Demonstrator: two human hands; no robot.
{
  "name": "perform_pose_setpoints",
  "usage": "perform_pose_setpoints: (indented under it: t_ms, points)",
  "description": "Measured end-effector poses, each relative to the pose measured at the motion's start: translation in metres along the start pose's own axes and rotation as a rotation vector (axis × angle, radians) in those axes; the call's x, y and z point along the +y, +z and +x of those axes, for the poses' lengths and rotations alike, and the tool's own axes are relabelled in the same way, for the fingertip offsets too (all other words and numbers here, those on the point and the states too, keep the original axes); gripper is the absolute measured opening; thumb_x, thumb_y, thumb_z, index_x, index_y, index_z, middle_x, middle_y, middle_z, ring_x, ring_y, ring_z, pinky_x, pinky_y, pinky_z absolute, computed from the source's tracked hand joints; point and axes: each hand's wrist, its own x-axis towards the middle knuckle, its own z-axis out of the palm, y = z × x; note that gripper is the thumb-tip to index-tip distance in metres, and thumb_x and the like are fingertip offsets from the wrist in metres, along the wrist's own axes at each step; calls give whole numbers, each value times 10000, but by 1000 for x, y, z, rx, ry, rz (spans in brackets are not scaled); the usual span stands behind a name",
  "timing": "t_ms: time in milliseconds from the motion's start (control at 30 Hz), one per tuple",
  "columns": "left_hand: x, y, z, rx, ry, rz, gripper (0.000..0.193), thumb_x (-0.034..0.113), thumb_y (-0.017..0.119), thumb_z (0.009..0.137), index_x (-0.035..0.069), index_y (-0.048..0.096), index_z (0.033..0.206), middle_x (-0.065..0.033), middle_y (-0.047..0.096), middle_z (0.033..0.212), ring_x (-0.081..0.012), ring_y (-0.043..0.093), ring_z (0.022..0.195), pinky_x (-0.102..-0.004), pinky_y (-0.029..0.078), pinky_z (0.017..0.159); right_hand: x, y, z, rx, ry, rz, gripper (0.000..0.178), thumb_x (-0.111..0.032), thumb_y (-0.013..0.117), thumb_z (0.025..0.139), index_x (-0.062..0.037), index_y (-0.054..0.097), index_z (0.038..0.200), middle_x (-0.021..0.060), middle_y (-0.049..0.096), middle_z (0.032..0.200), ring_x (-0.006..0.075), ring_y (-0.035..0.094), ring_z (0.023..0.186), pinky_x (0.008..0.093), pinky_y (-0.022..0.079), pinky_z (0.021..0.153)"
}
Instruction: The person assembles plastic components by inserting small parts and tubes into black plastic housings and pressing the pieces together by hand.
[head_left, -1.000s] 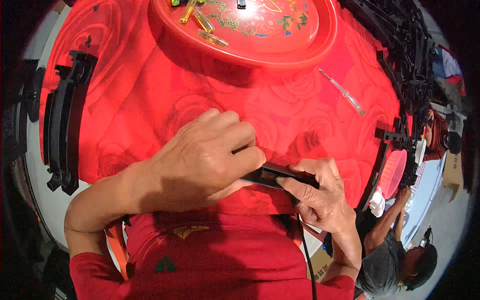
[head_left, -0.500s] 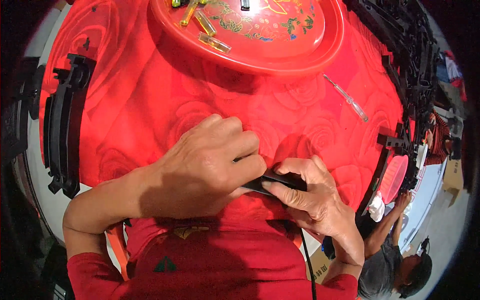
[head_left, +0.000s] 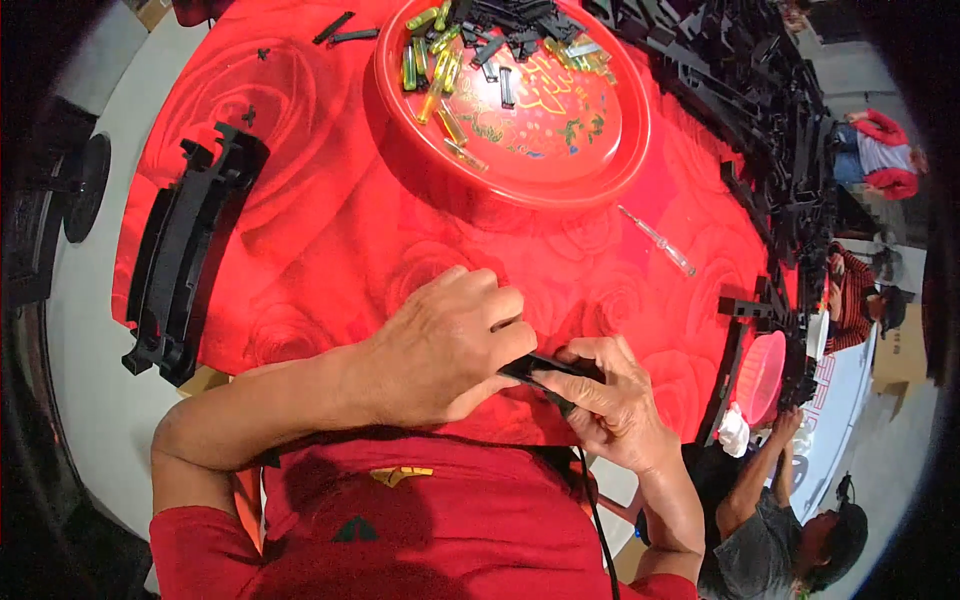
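A small black plastic part [head_left: 524, 369] is held between my two hands, just in front of my red shirt. My left hand [head_left: 450, 340] is closed, its curled fingers gripping the left end of the part and hiding much of it. From the other side my right hand [head_left: 622, 405] pinches the part, with the thumb lying along its top and the fingers bent behind it. What the covered ends look like cannot be made out. Beyond my hands, a screwdriver [head_left: 658, 242] with a clear handle lies on the red rose-patterned tablecloth [head_left: 340, 270].
A red round tray [head_left: 610, 185] at the far side holds yellow-green clear pieces [head_left: 437, 85] and black parts [head_left: 506, 88]. Long black plastic strips [head_left: 190, 250] lie at left. Black parts [head_left: 770, 130] pile along the right edge, near a pink basket [head_left: 762, 375]. Co-workers sit at right.
The view has shifted, bringing more of the tray and its contents into sight. Both hands keep hold of the black part, which is now slightly turned between them.
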Motion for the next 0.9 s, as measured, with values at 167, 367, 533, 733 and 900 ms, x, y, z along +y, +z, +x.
perform_pose_setpoints:
  t_ms: [167, 367, 533, 733, 900]
  points:
    - [0, 2, -5, 46, 6, -1, 322, 234, 819, 783, 97, 661, 1028, -79, 532, 945, -297, 548, 891, -434, 428, 747, 3, -4, -12, 12, -21, -27, 492, -5, 748, 745, -134, 759, 1220, 162, 652, 1163, 347, 643, 949, 421, 545, 796]
    - [-1, 3, -4, 76, 6, -28, 294, 217, 808, 786, 104, 660, 1013, -74, 530, 937, -288, 554, 875, -426, 433, 732, 6, -7, -23, -25, 57, -5, 491, -10, 749, 753, -102, 743, 1235, 179, 659, 1222, 361, 665, 1041, 453, 563, 873]
    - [3, 8, -5, 91, 9, 8, 185, 207, 701, 811, 102, 629, 946, -73, 527, 903, -266, 558, 844, -413, 442, 705, -1, -31, -11, -123, 53, 111, 428, -78, 719, 783, -57, 752, 1209, 182, 684, 1231, 364, 682, 1016, 443, 566, 876]
    - [3, 4, -5, 79, 9, 57, 109, 183, 611, 829, 89, 594, 882, -77, 516, 884, -248, 545, 844, -384, 439, 699, 4, -75, 83, 215, 31, -60, 273, -63, 666, 852, -6, 771, 1098, 174, 735, 999, 258, 726, 879, 375, 569, 782]
    - [1, 1, -4, 119, -18, 31, 111, 185, 605, 842, 85, 587, 884, -76, 495, 866, -244, 536, 825, -384, 430, 691, 21, -48, 192, 336, 77, -158, 225, -149, 740, 880, -35, 756, 1074, 171, 704, 929, 373, 708, 820, 447, 565, 721]
